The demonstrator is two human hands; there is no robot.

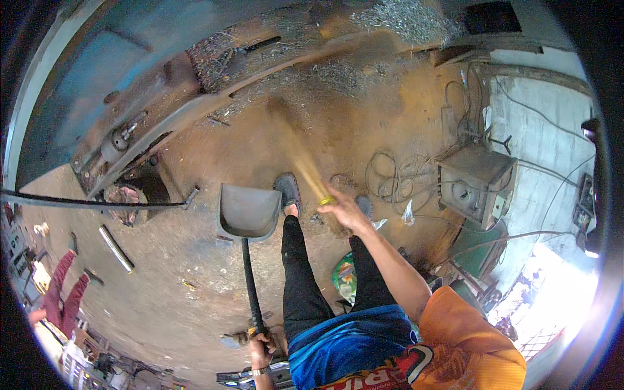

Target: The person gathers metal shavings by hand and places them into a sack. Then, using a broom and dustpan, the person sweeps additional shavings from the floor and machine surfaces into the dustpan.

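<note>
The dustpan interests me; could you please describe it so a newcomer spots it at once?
Against the brown floor, find the black trouser legs. Just left of them is the dustpan, a grey scoop whose long black handle runs to the left hand. Its hollow shape sets it apart from the yellowish broom in the right hand.

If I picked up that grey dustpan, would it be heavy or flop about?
The dustpan probably feels light, since its sides look thin. Its handle looks straight, so it likely stays stiff. If the left hand let go, that long handle might topple.
</note>
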